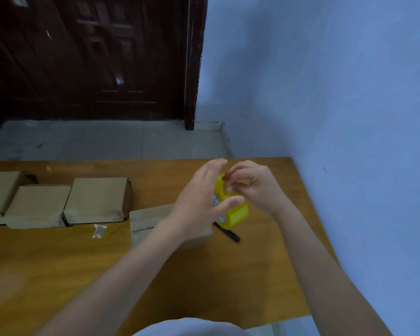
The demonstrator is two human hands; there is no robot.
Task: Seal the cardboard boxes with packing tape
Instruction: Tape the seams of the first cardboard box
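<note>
Finding the tape end

Above the nearest cardboard box (155,221), the left hand (201,200) grips the yellow tape dispenser (235,209) while the right hand (255,187) pinches at its top. Light, rigid plastic: hold its sides; the tape itself probably clings

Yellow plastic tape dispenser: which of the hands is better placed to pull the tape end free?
Right hand, probably: its fingertips already pinch at the yellow plastic tape dispenser top, while the left hand steadies it.
</note>
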